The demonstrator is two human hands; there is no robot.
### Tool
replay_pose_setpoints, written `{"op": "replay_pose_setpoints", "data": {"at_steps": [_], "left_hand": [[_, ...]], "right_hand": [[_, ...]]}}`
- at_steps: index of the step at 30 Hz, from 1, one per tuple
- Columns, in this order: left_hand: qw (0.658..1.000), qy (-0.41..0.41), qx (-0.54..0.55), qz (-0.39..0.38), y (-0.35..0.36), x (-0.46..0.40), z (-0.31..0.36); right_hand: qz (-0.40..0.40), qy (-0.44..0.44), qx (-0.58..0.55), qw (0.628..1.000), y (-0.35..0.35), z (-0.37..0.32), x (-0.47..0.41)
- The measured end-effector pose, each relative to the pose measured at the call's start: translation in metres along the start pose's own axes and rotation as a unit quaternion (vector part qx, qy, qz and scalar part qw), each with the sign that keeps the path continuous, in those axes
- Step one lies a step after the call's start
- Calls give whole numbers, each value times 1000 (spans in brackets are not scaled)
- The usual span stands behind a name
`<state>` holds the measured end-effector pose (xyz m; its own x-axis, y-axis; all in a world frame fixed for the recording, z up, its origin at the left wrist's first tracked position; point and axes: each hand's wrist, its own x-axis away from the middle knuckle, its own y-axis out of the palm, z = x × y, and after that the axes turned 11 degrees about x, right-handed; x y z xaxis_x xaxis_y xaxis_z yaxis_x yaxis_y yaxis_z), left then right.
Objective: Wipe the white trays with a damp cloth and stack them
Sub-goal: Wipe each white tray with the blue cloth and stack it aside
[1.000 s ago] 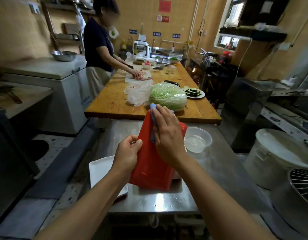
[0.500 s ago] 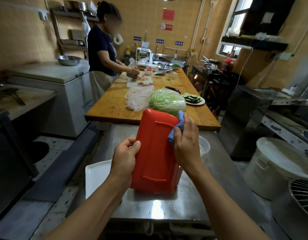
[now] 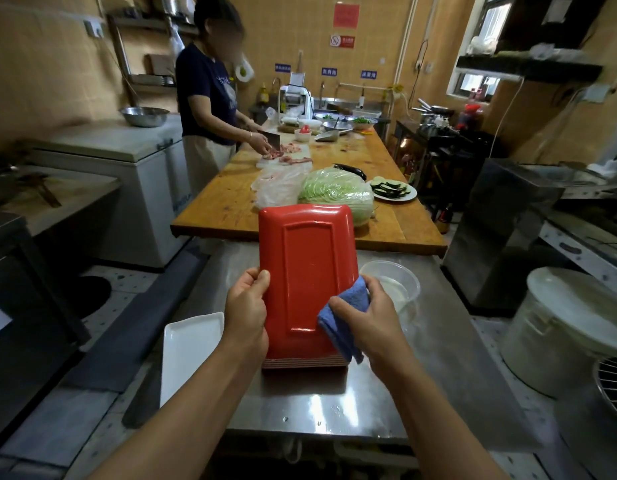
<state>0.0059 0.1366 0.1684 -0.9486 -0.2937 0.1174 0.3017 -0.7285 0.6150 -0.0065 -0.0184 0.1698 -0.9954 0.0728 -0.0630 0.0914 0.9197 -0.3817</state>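
Note:
A rectangular tray point(image 3: 307, 271) stands tilted up on its short end above a stack of trays point(image 3: 303, 363) on the steel table point(image 3: 334, 410); its red underside faces me. My left hand point(image 3: 246, 313) grips the tray's left edge. My right hand point(image 3: 365, 315) holds a blue cloth point(image 3: 345, 318) against the tray's lower right edge. One white tray point(image 3: 189, 351) lies flat at the table's left, partly hidden by my left arm.
A clear plastic bowl of water point(image 3: 395, 284) sits just right of the tray. Behind is a wooden table point(image 3: 224, 206) with a cabbage point(image 3: 334, 192), a plastic bag, a plate of sliced vegetables. A person point(image 3: 206, 109) cuts meat there. A white bucket point(image 3: 563, 327) stands at right.
My right hand has slid the blue cloth from the tray's top edge down the right side to its lower right. The tray has turned so its red underside faces me squarely.

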Motion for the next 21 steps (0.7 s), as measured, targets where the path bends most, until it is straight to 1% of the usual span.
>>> {"op": "replay_pose_setpoints", "data": {"at_steps": [2, 4, 5, 6, 7, 8, 10, 11, 12, 14, 15, 16, 18, 20, 21], "left_hand": [[999, -17, -26, -33, 1, 0, 0], [992, -31, -96, -70, 2, -1, 5], [985, -18, -151, -78, 1, -3, 9], [974, 14, -212, -77, 1, -5, 15], [957, 65, -272, -74, 1, -7, 23], [933, 123, -330, -77, 3, -9, 32], [864, 217, -440, -113, 11, -12, 53], [837, 224, -477, -150, 15, -15, 63], [827, 194, -488, -199, 19, -18, 72], [826, 86, -472, -295, 23, -22, 84], [823, 50, -463, -324, 22, -23, 86], [826, 30, -453, -335, 21, -23, 86], [849, 24, -413, -330, 17, -21, 83], [877, 41, -369, -304, 11, -20, 78], [886, 49, -358, -289, 10, -19, 75]], "right_hand": [[9, 0, -22, 1000, -4, -1, -6], [10, -8, -20, 1000, -8, 0, -9], [3, -14, -19, 1000, -11, 0, -11], [-12, -22, -16, 1000, -15, 0, -12], [-32, -32, -9, 999, -20, 1, -13], [-51, -44, 4, 998, -25, 2, -14], [-80, -82, 57, 992, -34, 2, -15], [-92, -101, 87, 987, -39, 1, -16], [-103, -117, 112, 981, -43, -1, -16], [-132, -140, 138, 972, -51, -6, -18], [-145, -148, 144, 968, -54, -8, -20], [-158, -155, 152, 963, -58, -11, -22], [-178, -171, 172, 954, -62, -16, -26], [-189, -189, 200, 943, -62, -22, -28], [-191, -195, 210, 939, -59, -25, -29]]}}
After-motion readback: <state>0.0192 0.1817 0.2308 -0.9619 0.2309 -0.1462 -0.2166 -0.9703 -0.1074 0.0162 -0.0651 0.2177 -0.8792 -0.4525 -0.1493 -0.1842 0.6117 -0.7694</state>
